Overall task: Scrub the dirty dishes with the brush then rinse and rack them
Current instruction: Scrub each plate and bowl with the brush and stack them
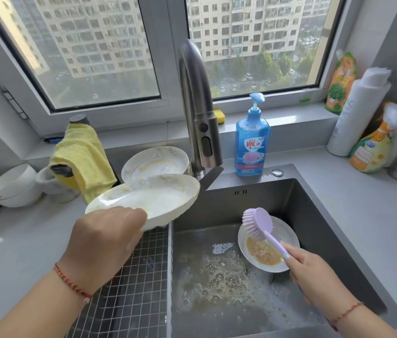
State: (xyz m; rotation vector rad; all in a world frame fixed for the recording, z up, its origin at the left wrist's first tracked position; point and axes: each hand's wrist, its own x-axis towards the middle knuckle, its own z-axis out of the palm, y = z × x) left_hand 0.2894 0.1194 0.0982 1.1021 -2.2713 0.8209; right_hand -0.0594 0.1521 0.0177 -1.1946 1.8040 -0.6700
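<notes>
Gripped at its near rim by the left hand [106, 236], soapy plate [143, 200] at frame centre-left, likely slick, rigid, breakable; right hand [314, 269] clasps brush [259, 224] over dirty plate [268, 242] in sink [314, 215]; farther, stacked plates [154, 163].

Red Chinese characters "雕牌" on the white label of the blue pump-top dish-soap bottle [252, 142] behind the sink; smaller print below too blurred to read. Grey letters "AC" on the tall white cylindrical bottle [353, 113] at right. Lettering on the orange-green pouch [341, 84] and yellow spray bottle [370, 147] illegible.
</notes>
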